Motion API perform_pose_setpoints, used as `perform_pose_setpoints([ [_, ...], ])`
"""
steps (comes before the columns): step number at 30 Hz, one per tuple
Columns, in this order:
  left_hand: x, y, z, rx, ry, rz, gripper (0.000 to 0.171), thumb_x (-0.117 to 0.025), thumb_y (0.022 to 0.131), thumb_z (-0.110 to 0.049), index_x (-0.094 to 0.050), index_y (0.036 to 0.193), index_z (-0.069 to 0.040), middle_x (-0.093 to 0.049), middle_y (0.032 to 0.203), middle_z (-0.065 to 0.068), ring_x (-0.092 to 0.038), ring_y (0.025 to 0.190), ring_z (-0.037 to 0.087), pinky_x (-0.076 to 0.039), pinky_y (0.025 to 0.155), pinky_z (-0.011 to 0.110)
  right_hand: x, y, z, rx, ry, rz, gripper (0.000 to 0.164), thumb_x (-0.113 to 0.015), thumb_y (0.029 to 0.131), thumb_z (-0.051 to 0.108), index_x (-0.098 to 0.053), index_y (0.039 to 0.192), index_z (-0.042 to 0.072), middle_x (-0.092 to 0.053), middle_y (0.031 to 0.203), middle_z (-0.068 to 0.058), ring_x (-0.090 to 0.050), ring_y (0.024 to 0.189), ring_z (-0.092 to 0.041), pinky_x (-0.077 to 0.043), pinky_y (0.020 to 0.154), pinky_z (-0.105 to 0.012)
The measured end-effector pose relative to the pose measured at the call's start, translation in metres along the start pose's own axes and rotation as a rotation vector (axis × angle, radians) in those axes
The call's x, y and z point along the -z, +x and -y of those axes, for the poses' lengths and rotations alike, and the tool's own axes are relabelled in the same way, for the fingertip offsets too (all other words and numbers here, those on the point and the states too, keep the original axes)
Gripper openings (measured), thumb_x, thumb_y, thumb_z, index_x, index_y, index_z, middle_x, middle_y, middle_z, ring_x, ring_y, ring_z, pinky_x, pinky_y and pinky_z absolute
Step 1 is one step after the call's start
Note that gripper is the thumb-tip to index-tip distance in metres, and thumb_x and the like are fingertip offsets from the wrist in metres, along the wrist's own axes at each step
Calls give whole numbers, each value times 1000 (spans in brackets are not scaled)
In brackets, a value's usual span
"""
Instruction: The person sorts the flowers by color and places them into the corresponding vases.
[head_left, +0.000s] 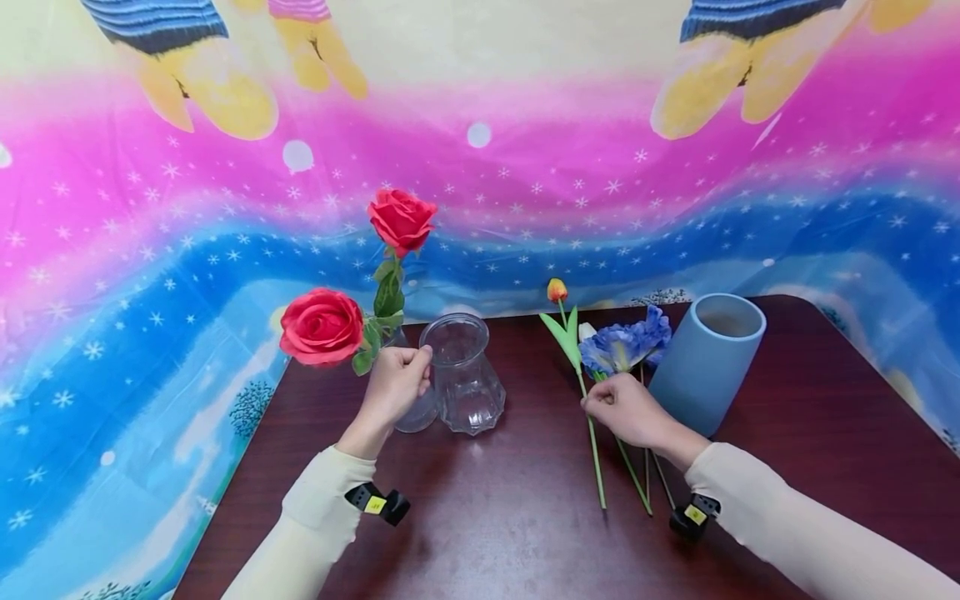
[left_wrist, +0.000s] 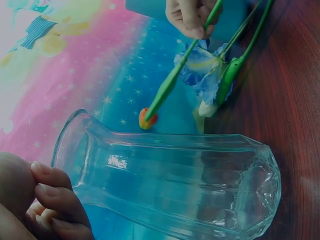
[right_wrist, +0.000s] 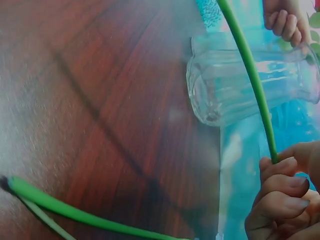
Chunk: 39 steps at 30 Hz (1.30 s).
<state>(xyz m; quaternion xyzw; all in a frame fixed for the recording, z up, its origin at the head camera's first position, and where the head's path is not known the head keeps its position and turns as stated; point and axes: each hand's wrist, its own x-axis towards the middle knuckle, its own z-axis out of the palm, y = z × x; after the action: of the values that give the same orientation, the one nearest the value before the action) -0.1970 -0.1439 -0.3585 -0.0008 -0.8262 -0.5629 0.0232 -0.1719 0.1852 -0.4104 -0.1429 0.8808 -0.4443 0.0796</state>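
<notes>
My left hand (head_left: 397,383) has its fingers curled at the rim of a clear faceted glass vase (head_left: 472,392), thumb and forefinger pinching its edge. The vase stands upright on the table. In the left wrist view its wide mouth lies beside my curled fingers (left_wrist: 57,197). My right hand (head_left: 626,408) pinches the green stem of an orange-and-yellow tulip (head_left: 557,290), held raised with its bloom upward. The right wrist view shows the lower stem (right_wrist: 252,80) running out from between thumb and fingers. Blue flowers (head_left: 626,342) lie behind my right hand.
Two red roses (head_left: 322,327) rise behind my left hand from a second glass vase (head_left: 415,417), partly hidden. A blue-grey vase (head_left: 708,362) leans at the right of the dark wooden table (head_left: 495,517). A patterned cloth (head_left: 525,183) hangs behind.
</notes>
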Motion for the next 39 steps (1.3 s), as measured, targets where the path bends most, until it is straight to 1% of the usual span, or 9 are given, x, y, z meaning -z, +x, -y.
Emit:
perform_pose_setpoints([
  [4, 0, 0, 0, -7, 0, 2, 51, -53, 103, -19, -51, 54, -7, -45, 45, -3, -43, 45, 12, -25, 43, 21, -2, -4, 1, 3, 21, -42, 27, -57, 98, 9, -66, 72, 5, -33, 52, 8, -26, 44, -5, -36, 52, -27],
  [7, 0, 0, 0, -11, -1, 2, 51, -53, 103, -19, -51, 54, -7, -45, 44, -3, -43, 44, 12, -25, 43, 22, -4, -8, 2, 24, 33, -90, 22, -58, 98, 10, -73, 81, 7, -33, 52, 9, -26, 44, -4, -33, 48, -26],
  [10, 0, 1, 0, -10, -5, 0, 51, -53, 103, -19, -51, 54, -7, -44, 44, -3, -43, 44, 12, -25, 43, 22, -9, -10, 3, 69, 52, -137, 25, -58, 100, 12, -70, 78, 9, -33, 52, 9, -26, 44, -3, -33, 48, -26],
  [14, -1, 1, 0, -11, -12, -5, 51, -54, 103, -19, -52, 54, -8, -45, 44, -3, -43, 44, 11, -25, 43, 21, -13, -11, 7, 107, 111, -201, 30, -58, 102, 15, -65, 73, 8, -35, 53, 8, -27, 45, -3, -33, 48, -26],
  [17, -1, 2, 0, -10, -13, -5, 51, -54, 103, -18, -52, 54, -8, -45, 44, -3, -43, 45, 10, -26, 43, 21, -13, -12, 12, 108, 163, -255, 27, -58, 102, 16, -67, 79, 5, -35, 54, 8, -27, 46, -3, -32, 47, -27],
  [21, 0, 2, 0, -13, -10, -3, 50, -53, 103, -17, -52, 54, -7, -45, 44, -4, -44, 45, 10, -27, 44, 21, -10, -12, 19, 128, 199, -331, 23, -59, 102, 16, -71, 88, 3, -36, 54, 8, -27, 44, -3, -30, 43, -27],
  [27, 0, 3, 0, -20, -4, -1, 50, -53, 103, -17, -52, 54, -7, -45, 44, -4, -43, 45, 10, -26, 44, 21, -7, -10, 29, 211, 252, -468, 19, -61, 100, 9, -72, 88, 0, -42, 56, 11, -31, 45, 0, -30, 42, -28],
  [31, 0, 2, 0, -16, -6, 1, 51, -53, 103, -17, -52, 54, -7, -45, 44, -3, -43, 45, 11, -25, 44, 21, -5, -9, 36, 268, 300, -550, 18, -61, 98, 4, -71, 85, -2, -48, 58, 10, -36, 46, -2, -33, 43, -26],
  [39, 0, 0, 1, 1, 1, -4, 51, -54, 103, -18, -52, 54, -7, -45, 45, -3, -45, 46, 12, -26, 44, 22, 3, -3, 51, 389, 348, -696, 17, -61, 96, -2, -68, 81, -6, -51, 58, 9, -41, 48, -3, -33, 46, -26],
])
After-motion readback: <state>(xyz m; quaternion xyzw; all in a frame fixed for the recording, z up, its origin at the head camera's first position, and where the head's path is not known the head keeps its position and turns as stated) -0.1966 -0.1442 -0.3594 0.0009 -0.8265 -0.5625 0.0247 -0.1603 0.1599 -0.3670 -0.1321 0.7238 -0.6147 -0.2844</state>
